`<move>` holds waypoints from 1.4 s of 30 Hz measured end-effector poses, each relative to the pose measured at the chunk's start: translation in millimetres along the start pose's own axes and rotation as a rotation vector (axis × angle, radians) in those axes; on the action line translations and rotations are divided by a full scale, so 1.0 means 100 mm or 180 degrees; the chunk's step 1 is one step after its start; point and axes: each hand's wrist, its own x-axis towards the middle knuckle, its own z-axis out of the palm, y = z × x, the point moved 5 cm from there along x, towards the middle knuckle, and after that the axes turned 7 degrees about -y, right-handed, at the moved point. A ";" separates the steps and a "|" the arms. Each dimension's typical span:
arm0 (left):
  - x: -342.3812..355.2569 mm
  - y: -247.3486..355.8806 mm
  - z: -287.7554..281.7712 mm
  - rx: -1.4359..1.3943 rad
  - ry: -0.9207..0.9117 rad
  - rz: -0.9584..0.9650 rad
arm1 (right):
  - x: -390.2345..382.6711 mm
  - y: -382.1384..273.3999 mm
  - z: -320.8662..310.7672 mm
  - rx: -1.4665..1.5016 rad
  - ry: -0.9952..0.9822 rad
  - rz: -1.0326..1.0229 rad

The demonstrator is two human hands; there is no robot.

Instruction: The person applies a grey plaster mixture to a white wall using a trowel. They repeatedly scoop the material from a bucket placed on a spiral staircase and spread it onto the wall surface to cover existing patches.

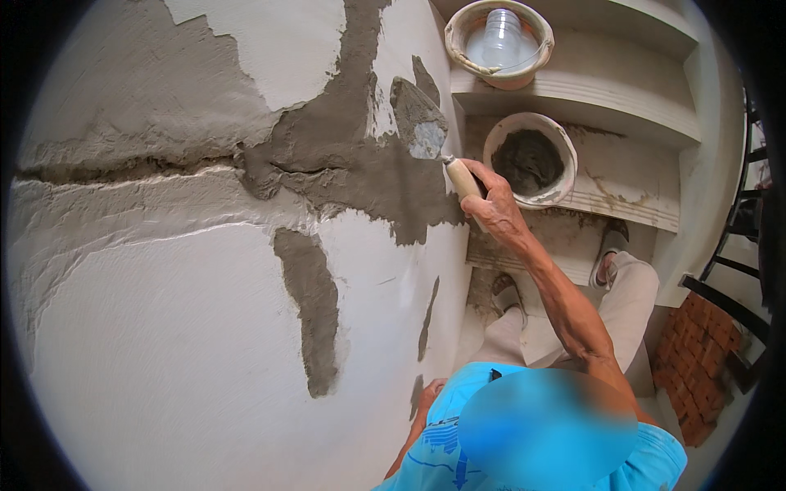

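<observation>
My right hand [496, 203] is closed round the wooden handle of a pointed trowel [428, 139]. The blade is smeared with grey mortar and lies against or just off the wall, over a patch of wet mortar [385, 184]; I cannot tell if it touches. Just right of that hand, a bucket [571, 182] of grey mortar stands on a stair. My left hand [431, 394] is low beside the wall, close to my blue shirt, and its fingers are mostly hidden. A rough open groove [131, 169] runs leftward from the wet mortar.
A second bucket [460, 59] with a clear plastic container [503, 39] in it stands a stair higher. Pale stairs [626, 176] rise on the right, with my feet on lower ones. A black railing [725, 307] and reddish bricks [696, 360] lie beyond at right.
</observation>
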 end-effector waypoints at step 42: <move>-0.05 0.23 -0.19 0.0244 -0.0063 -0.0002 | -0.14 -0.31 0.63 -0.2092 0.0462 -0.1243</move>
